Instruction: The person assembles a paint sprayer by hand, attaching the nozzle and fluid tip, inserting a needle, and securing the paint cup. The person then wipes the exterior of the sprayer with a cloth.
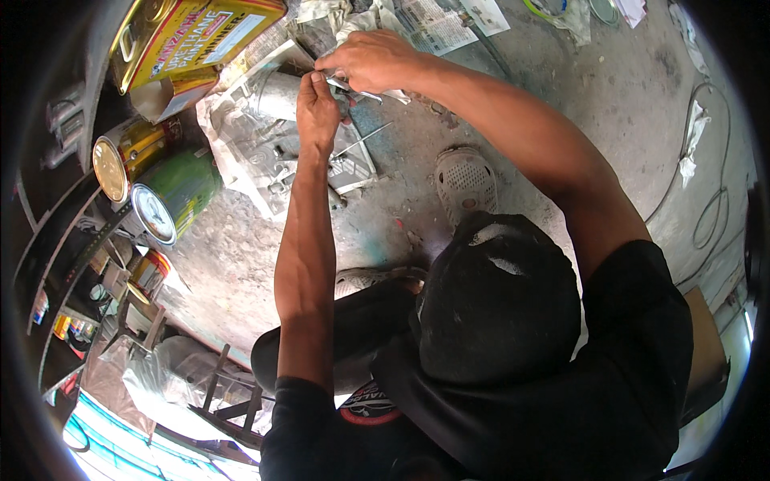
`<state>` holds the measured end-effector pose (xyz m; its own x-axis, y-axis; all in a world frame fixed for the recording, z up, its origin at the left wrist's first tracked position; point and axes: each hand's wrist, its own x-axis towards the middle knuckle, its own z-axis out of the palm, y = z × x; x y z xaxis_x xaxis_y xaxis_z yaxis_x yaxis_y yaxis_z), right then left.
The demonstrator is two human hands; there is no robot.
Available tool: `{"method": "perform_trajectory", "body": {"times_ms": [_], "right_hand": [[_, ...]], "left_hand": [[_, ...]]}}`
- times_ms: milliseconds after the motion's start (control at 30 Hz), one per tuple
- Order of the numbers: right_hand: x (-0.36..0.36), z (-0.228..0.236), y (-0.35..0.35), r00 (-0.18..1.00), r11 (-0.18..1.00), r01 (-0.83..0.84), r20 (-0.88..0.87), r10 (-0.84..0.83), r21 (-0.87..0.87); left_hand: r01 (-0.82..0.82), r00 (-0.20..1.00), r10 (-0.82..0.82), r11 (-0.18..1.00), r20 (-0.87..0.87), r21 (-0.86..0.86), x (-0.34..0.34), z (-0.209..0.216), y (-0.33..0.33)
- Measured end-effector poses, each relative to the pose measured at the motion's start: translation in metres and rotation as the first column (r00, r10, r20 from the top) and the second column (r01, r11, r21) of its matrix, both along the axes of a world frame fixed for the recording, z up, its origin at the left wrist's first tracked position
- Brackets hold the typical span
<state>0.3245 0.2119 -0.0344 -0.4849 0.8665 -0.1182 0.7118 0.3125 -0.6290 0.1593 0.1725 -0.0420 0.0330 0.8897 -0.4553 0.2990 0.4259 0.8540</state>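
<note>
The grey floor [593, 80] bears newspaper [429, 28], a green tin [190, 191] and a yellow tin [147, 144]

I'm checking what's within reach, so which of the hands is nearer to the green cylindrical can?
Left. In the picture, the left hand is above and right of the green cylindrical can, apart from it; the right hand is farther up and right.

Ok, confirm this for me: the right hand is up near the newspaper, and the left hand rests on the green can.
Not quite: the left hand is not on the green can. The head view shows it beside the right hand, at a small silvery part. The right hand is indeed near the newspaper.
</note>
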Motion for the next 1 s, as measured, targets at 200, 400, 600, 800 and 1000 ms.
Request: {"method": "perform_trajectory", "body": {"times_ms": [200, 400, 600, 800, 1000], "right_hand": [[0.001, 0.003, 0.000, 1.000, 0.999, -0.008, -0.003, 0.008, -0.042], [-0.003, -0.009, -0.008, 0.998, 0.998, 0.061, -0.005, -0.061, 0.023], [-0.007, -0.013, -0.011, 0.993, 0.993, 0.117, -0.026, -0.117, -0.021], [-0.008, -0.004, -0.004, 0.993, 0.987, 0.122, 0.008, -0.122, -0.105], [0.000, -0.011, -0.009, 0.979, 0.969, 0.189, -0.048, -0.199, -0.160]], "left_hand": [[-0.007, 1.000, 0.007, 1.000, 0.014, 0.011, 0.000, 0.000, -0.001], [-0.002, 1.000, 0.002, 1.000, -0.004, 0.010, 0.002, 0.001, 0.002], [0.012, 0.998, -0.011, 1.000, -0.063, 0.013, 0.002, 0.000, 0.003], [-0.006, 0.999, 0.006, 1.000, -0.035, -0.006, 0.000, -0.005, -0.007], [-0.001, 0.991, 0.014, 0.995, 0.133, -0.098, -0.008, -0.001, -0.007]]}}
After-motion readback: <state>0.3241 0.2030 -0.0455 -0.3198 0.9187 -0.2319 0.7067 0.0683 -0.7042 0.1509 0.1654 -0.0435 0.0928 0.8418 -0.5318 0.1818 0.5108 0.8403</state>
